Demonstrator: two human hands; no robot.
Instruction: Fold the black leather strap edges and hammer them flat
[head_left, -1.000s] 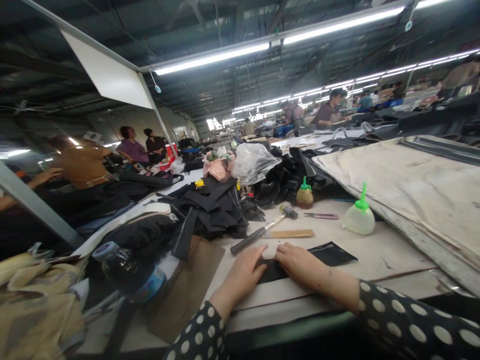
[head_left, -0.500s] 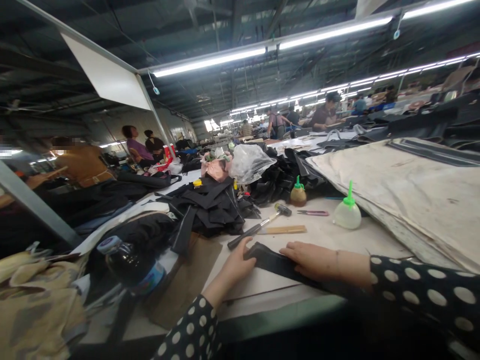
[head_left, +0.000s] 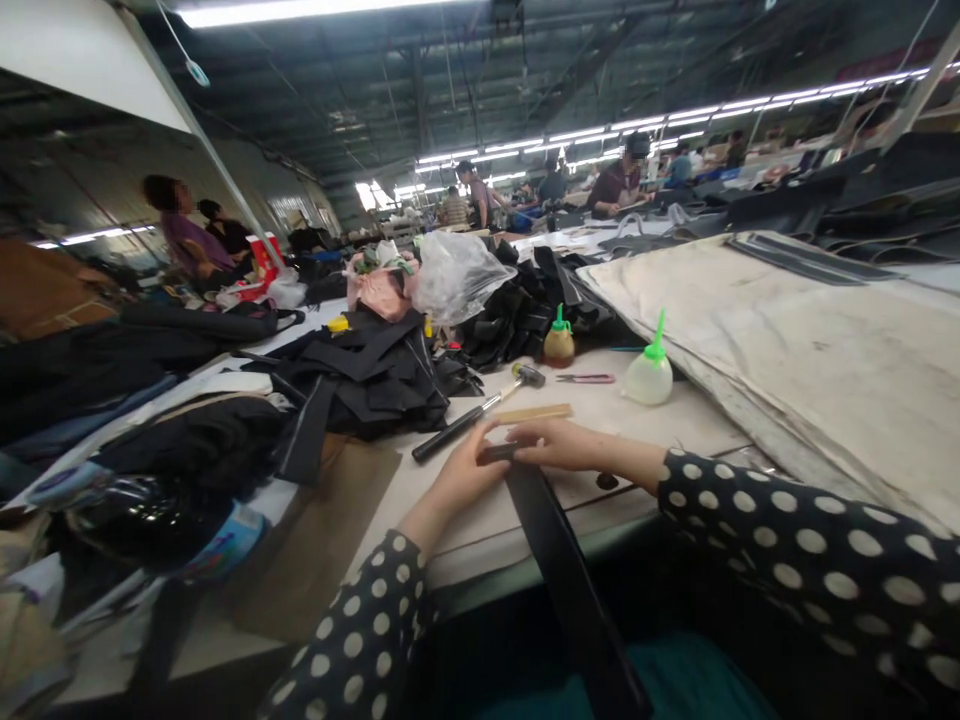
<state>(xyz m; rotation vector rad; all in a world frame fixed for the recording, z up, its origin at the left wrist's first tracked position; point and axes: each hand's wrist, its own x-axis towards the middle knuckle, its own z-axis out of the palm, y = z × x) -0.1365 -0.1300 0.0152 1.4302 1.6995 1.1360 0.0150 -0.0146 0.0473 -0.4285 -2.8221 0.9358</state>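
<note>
A long black strip [head_left: 551,540] runs from the table down over its front edge toward my lap. At its upper end my left hand [head_left: 466,468] pinches the strip from the left. My right hand [head_left: 551,443] has its fingers closed on the same end from the right, close to the left fingertips. Just beyond the hands lie a hammer [head_left: 469,418] with a black grip and a flat yellowish wooden strip [head_left: 534,413]. Thread snips [head_left: 586,379] rest farther back. The exact fold of the strip's end is hidden by my fingers.
Two green-capped squeeze bottles, one amber [head_left: 559,345] and one clear [head_left: 649,378], stand behind the hands. A heap of black pieces [head_left: 360,385] lies left, near a dark drink bottle [head_left: 150,515]. A pale covered board [head_left: 757,340] fills the right. People work in the background.
The black strip has swung from lying across the table to pointing down toward me. My right hand has moved left, close to the left hand. The view has shifted.
</note>
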